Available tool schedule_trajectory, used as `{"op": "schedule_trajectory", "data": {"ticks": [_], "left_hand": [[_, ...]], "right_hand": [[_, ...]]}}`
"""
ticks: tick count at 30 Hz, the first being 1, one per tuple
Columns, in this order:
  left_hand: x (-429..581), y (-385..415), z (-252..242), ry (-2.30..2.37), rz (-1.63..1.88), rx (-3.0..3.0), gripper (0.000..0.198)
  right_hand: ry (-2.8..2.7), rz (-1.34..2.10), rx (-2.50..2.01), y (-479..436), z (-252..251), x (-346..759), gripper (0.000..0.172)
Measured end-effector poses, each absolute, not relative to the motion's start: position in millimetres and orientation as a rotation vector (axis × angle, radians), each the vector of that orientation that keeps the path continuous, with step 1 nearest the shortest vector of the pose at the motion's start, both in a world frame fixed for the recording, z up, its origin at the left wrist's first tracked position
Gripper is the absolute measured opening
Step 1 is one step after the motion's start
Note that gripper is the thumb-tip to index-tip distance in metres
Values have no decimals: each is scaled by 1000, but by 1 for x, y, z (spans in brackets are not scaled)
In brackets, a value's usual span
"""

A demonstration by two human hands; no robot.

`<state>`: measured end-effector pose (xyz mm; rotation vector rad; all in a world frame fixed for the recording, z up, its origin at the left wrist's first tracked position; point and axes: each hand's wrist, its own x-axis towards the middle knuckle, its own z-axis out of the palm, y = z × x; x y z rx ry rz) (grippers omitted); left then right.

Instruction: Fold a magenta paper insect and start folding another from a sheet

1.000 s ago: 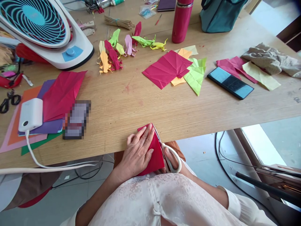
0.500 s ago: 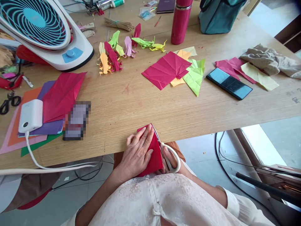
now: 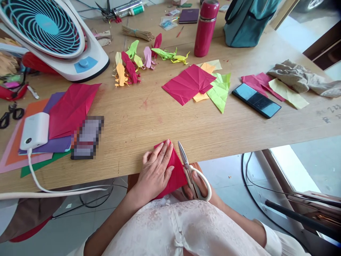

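Note:
Folded red paper [image 3: 176, 170] lies at the table's front edge, its lower part overhanging toward my lap. My left hand [image 3: 157, 170] rests flat on its left side, fingers stretched toward the far corner and thumb out to the right. White-handled scissors [image 3: 188, 165] are in my right hand [image 3: 195, 185], fingers through the handle loops. Their blades look closed and point away from me, just right of the paper's right edge, with the tips apart from it. Part of my right hand is hidden behind the handles.
Creased red paper [image 3: 186, 85] lies mid-table beside a phone [image 3: 256, 100]. Folded paper figures [image 3: 129, 69], a red flask [image 3: 205, 32] and a teal bag [image 3: 242, 28] stand farther back. On the left are a fan [image 3: 92, 53], a white power bank [image 3: 34, 131] and coloured sheets.
The scissors have moved right, away from the paper's right edge where the blades lay along it. My left hand stays flat on the paper. The view has shifted slightly.

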<state>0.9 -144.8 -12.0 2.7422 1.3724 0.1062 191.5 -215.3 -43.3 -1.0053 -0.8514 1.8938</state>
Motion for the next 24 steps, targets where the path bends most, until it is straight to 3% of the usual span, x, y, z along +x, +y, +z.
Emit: {"op": "schedule_trajectory", "data": {"ticks": [4,10,15,19,24], "left_hand": [[-1,-118,-12,1554,58,2690,61],[-17,-46,-11,1767,7,2583,62],[-29,14,-14,1828,2,2512,66],[-37,47,-17,1812,-11,2462,68],[-49,68,-17,1763,49,2388,68]], "right_hand": [[-790,1883,-992,-216,-40,207,45],[-1289,1675,-1166,-180,-1,237,49],[-1786,960,-1647,-111,19,281,33],[-1878,391,-2096,-46,22,318,16],[-1793,105,-2513,11,23,338,38]]}}
